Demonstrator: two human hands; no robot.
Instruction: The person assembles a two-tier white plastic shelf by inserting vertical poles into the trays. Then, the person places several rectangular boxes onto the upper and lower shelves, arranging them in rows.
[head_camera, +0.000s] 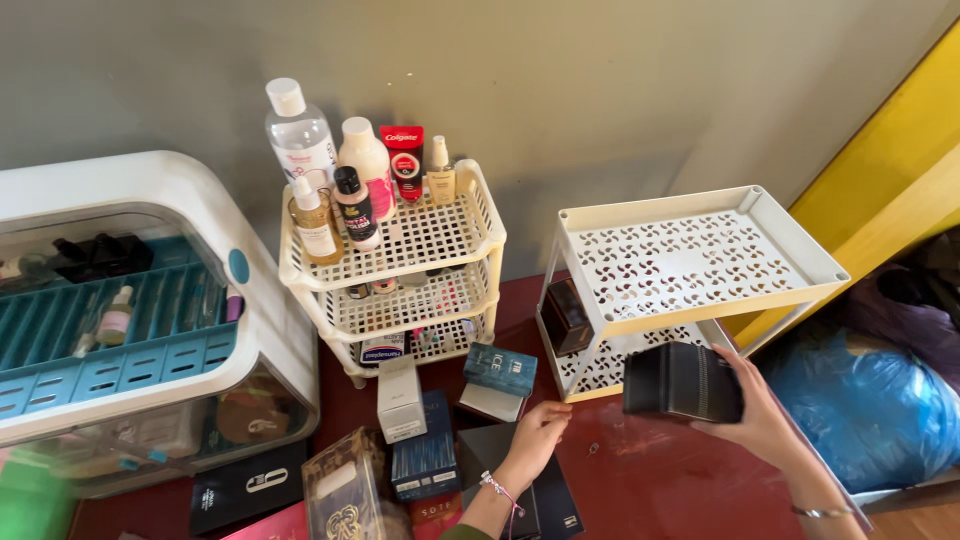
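One dark box already stands on the lower tier of the white rack. The right hand grips a black box at 5 o'clock of the rack; the left hand, half open, touches boxes remaining on the red surface.

Right hand — grips a black ribbed box at the front edge of a white two-tier shelf; a dark box stands on that shelf's lower tier; left hand, beaded bracelet at the wrist, rests fingers-down on a flat dark box; nearby on the dark red surface — a teal box, a white box, a blue striped box; cream three-tier rack carries bottles and a red tube on top; white organiser with teal slotted tray at left; blue plastic bag at right.
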